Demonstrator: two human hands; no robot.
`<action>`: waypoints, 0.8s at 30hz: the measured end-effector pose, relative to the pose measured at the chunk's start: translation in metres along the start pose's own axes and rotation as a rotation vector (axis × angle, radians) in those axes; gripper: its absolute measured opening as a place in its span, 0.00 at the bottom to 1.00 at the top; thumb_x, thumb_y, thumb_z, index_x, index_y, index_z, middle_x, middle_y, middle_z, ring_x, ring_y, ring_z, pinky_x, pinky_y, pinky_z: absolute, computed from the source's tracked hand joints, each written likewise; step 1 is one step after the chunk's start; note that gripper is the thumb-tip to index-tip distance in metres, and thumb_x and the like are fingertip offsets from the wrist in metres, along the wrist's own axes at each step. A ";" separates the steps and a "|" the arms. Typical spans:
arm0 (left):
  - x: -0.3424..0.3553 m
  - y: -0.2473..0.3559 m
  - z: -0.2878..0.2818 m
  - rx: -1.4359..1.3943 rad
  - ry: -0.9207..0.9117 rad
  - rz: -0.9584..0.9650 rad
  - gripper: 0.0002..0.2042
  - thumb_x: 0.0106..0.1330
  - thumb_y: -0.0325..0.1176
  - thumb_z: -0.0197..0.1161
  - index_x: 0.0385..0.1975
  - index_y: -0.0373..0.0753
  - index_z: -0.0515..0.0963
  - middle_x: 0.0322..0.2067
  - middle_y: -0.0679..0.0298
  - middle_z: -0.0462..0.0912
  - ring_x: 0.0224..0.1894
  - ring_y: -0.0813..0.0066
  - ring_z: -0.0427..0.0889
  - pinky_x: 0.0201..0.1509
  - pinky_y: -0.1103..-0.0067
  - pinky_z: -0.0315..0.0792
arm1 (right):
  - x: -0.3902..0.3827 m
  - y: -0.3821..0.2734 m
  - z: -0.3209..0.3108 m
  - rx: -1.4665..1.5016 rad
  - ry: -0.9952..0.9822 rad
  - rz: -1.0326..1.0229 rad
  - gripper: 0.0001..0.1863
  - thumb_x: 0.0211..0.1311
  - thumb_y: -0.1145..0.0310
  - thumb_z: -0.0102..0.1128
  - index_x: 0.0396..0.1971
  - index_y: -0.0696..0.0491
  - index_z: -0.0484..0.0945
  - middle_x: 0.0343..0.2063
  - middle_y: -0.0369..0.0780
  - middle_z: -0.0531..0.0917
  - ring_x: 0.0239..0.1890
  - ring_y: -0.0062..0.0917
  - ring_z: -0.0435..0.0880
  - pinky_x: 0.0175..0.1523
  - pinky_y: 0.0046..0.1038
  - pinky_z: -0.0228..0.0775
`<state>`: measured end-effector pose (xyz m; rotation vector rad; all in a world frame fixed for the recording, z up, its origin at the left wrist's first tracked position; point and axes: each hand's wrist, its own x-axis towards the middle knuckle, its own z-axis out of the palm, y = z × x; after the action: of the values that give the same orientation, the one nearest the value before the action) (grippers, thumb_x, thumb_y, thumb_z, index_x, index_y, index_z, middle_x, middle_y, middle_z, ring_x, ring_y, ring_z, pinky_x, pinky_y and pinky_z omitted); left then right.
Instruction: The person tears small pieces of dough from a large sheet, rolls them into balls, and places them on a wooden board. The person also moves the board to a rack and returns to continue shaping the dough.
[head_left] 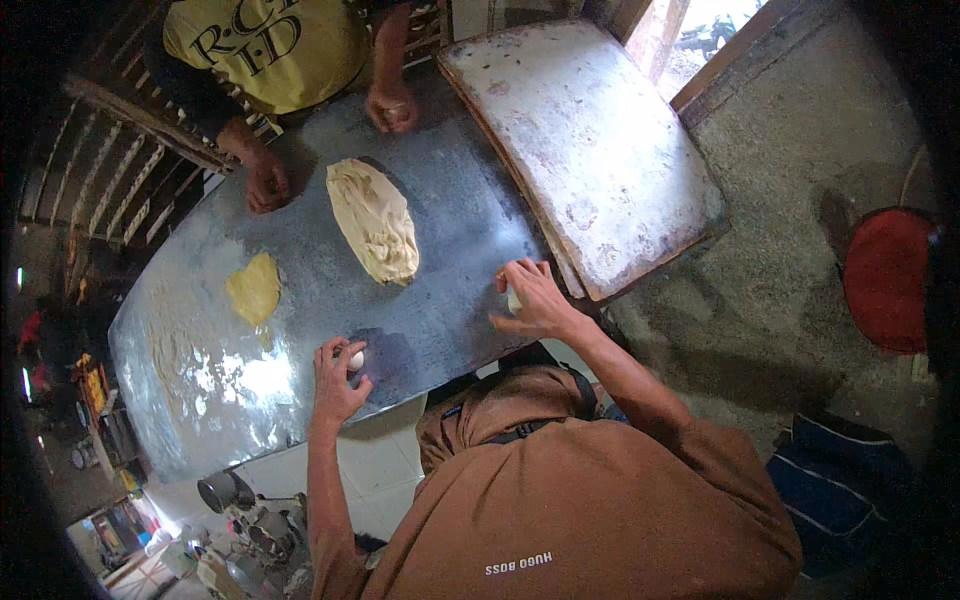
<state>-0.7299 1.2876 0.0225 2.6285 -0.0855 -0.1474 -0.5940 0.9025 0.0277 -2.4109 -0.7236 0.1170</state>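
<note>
My left hand (338, 384) curls its fingers around a small white dough ball (357, 360) at the near edge of the metal-topped table (440, 340). Farther right, my right hand (532, 302) is cupped over another pale dough piece (514, 300), mostly hidden by the fingers. Between and beyond my hands lies a long, wrinkled slab of cream dough (372, 222). A smaller, flat yellow lump of dough (253, 288) rests on the tabletop to the left.
Across the table stands a person in a yellow top (265, 50), with closed hands (392, 108) over the far edge. Stacked worn metal sheets (590, 150) occupy the right end. Pots (226, 490) stand below left; a red round object (888, 280) is at far right.
</note>
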 end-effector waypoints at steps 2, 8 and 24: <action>0.001 0.005 -0.002 -0.037 -0.003 -0.006 0.29 0.48 0.28 0.68 0.56 0.47 0.76 0.54 0.55 0.69 0.58 0.51 0.68 0.65 0.59 0.64 | -0.008 -0.004 -0.035 0.217 0.023 -0.036 0.26 0.44 0.68 0.73 0.45 0.51 0.73 0.44 0.44 0.77 0.54 0.42 0.74 0.61 0.42 0.64; 0.004 -0.008 0.010 -0.060 0.041 0.002 0.22 0.49 0.23 0.67 0.48 0.42 0.79 0.50 0.55 0.72 0.53 0.53 0.74 0.60 0.63 0.71 | -0.023 -0.012 -0.012 -0.036 -0.084 0.078 0.37 0.46 0.68 0.74 0.60 0.57 0.71 0.53 0.48 0.74 0.59 0.45 0.71 0.66 0.40 0.63; 0.276 0.288 0.122 -0.506 0.008 0.518 0.46 0.51 0.23 0.69 0.73 0.43 0.54 0.50 0.51 0.77 0.52 0.51 0.76 0.59 0.63 0.72 | -0.063 0.045 -0.092 0.091 0.844 0.109 0.42 0.46 0.68 0.79 0.62 0.57 0.66 0.47 0.46 0.82 0.47 0.40 0.81 0.55 0.41 0.70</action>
<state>-0.4807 0.9539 0.0327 2.0262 -0.6317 0.0216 -0.6038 0.7905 0.0702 -2.1171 -0.1840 -0.7593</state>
